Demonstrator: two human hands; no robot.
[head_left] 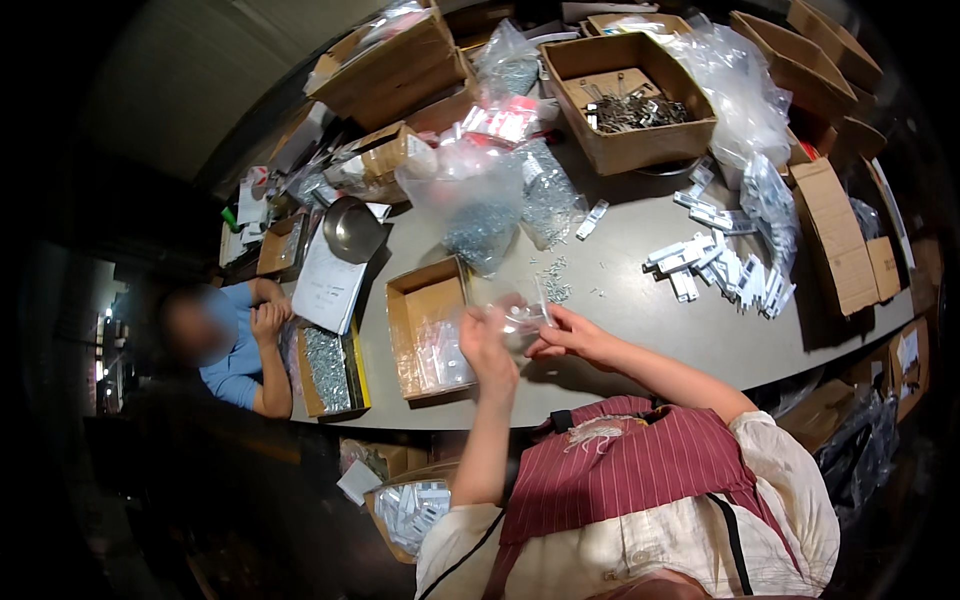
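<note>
**Clear bag held between two hands**

Clear plastic, thin and limp: a small bag (522, 315) sits at the centre of the frame, just above the grey tabletop (640, 330). The left hand (487, 348) pinches its left edge with fingers closed on the film; the right hand (568, 335) grips its right side the same way. I judge it very light, soft and slippery, best taken by the edges near the mouth.

Just left lies an open box (425, 325) of packed bags; loose screws (556, 282) lie scattered above, white parts (715, 265) to the right.

Glare hides what the bag contains. A co-worker at the left edge is blurred, and dark corners cut off the rest.
</note>
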